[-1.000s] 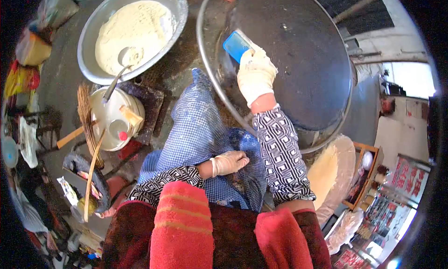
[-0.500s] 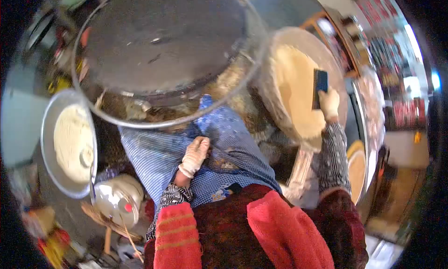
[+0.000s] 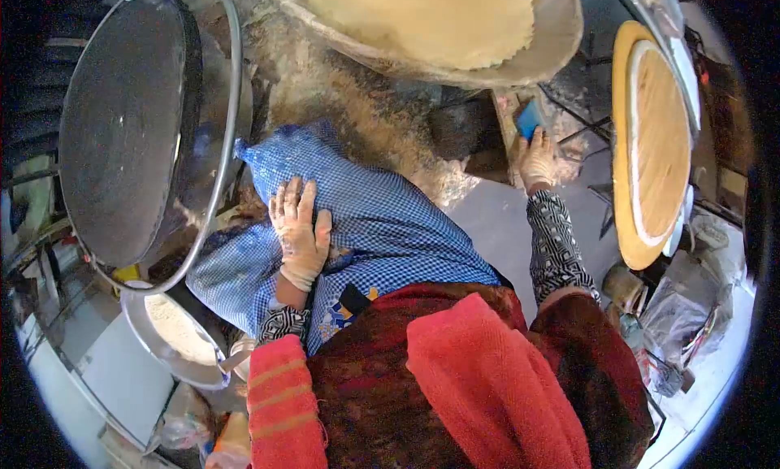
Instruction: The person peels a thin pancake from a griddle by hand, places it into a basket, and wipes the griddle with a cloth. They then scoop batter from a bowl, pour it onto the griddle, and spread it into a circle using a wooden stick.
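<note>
My left hand, in a pale, stained glove, lies with fingers apart on the blue checked apron over my lap. My right hand, also gloved, reaches forward and right. At its fingertips is a small blue flat piece, its lower end between the fingers, beside a low wooden box. What exactly the piece is, I cannot make out. Beyond it stands a wide basin with a pale yellow, flat-topped mass in it.
A large dark round griddle inside a metal ring stands at the left. Below it is a metal bowl of pale batter. At the right are a round wooden board and clear plastic bags.
The view has turned right. My right hand has left the basin and moved down beside the wooden box with the flat piece. My left hand has gone from curled to spread on the apron.
</note>
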The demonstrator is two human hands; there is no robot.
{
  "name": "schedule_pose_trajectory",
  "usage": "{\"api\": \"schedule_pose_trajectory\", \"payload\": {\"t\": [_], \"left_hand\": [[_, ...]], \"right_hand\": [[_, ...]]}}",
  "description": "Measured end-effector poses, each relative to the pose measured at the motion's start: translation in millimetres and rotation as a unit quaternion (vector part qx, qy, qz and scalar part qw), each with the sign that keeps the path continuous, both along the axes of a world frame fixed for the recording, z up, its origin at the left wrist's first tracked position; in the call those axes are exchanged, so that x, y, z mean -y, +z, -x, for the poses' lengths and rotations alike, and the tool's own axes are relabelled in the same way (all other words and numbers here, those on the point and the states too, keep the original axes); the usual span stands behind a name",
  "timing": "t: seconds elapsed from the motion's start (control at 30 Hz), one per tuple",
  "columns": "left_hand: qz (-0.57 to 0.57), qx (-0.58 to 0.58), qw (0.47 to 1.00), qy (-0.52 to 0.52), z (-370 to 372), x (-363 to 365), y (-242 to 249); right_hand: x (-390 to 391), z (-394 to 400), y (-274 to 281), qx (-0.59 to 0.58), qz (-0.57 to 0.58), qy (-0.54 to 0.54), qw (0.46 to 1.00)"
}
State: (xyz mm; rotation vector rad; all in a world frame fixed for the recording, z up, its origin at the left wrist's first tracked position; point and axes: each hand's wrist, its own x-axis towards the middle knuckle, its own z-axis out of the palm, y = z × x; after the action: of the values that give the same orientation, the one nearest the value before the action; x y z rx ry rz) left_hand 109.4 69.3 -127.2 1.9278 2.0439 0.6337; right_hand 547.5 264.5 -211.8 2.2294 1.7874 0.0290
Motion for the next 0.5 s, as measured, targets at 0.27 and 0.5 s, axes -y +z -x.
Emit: {"api": "schedule_pose_trajectory", "payload": {"t": [0.27,0.5], "left_hand": [[-0.058,-0.11,0.975,0.181,35.9,20.9,5.1],[0.099,-0.354,0.881,0.297,141.6,78.5,23.2]], "right_hand": [[15.8,116.5,-17.7,-0.233,-0.046,0.345,0.908],[34.9,149.7,-111.9,-0.418,0.186,0.176,0.872]]}}
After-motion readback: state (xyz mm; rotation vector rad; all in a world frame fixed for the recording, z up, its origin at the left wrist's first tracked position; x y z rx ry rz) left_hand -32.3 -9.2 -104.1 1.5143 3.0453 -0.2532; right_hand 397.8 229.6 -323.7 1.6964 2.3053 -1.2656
